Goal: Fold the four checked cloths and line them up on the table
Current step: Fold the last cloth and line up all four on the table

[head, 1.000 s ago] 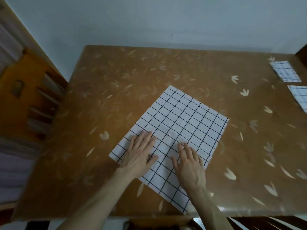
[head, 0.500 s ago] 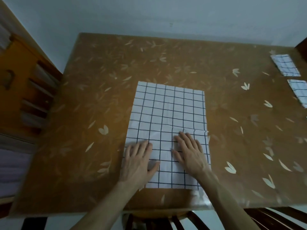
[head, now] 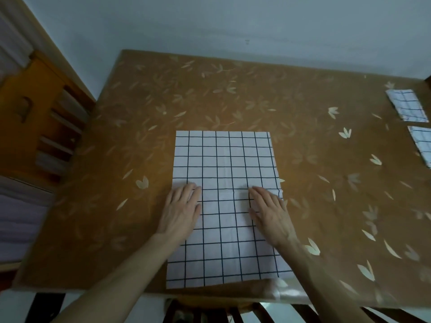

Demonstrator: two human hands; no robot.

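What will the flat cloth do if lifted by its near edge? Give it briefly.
The cloth will probably droop and fold, not stay stiff: it lies thin and flat with soft creases. It looks light, so it should lift easily. On the glossy table it may slide when pushed, though the left hand and right hand lie flat on it.

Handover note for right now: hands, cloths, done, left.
Left hand: flat, palm down on the left side of the big cloth, gripping nothing.
Right hand: flat on its right side, same.
Big cloth: lies squared to the table, near edge at the table's front edge, not yet down to the small size.
Done: two folded cloths at the far right, far cloth and near cloth, in a line, the near one cut by the frame.
Left: fold this one, set it in line. The fourth cloth is not in view.
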